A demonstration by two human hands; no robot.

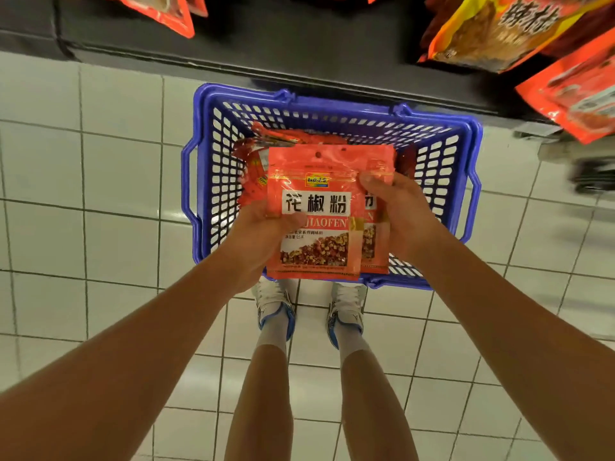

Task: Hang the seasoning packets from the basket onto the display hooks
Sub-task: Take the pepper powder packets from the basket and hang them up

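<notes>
While both hands grasp red foil seasoning packets above blue plastic basket: left hand clasps lower-left edge; right hand pinches right edge | long axis upright, hang-hole end far from grips

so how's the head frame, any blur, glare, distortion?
Head view: front packet sharp, label legible, slight sheen near its top; dark object at right edge motion-blurred; wide-angle bends floor tile lines; light even, soft shadows.
</notes>
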